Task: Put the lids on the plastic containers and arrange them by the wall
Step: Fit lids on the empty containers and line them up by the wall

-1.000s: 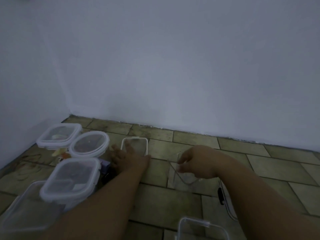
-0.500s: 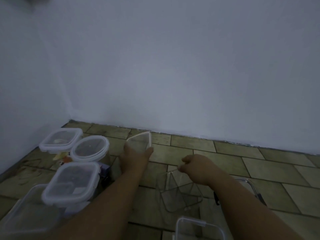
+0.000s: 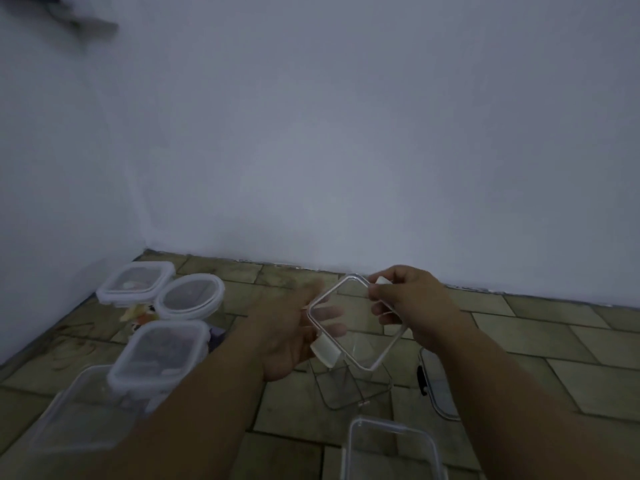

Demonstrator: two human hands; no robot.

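Clear square lid (image 3: pixel 360 327) is up in the air betw. both hands, tilted. L hand (image 3: pixel 287 337) is at its near-left side: fingers fairly straight beneath it, seen thru the plastic, w/ a clip tab by the palm. Thumb blurred, can't tell if it clamps. R hand (image 3: pixel 412 306) pinches the far-right corner, fingers curled round the rim. Open tub (image 3: pixel 349 389) sits on the floor (image 3: pixel 540 344) right below the lid. 2nd lid (image 3: pixel 436 389) lies under R wrist. Near tub (image 3: pixel 391 448), also open, sits betw. the forearms. Left of L arm are the lidded square tub (image 3: pixel 136 282) and round tub (image 3: pixel 189 296), both by the wall (image 3: pixel 346 150). Oblong tub (image 3: pixel 162 355) is nearer, lidded. Big tub (image 3: pixel 79 410) is nearest, blurred.
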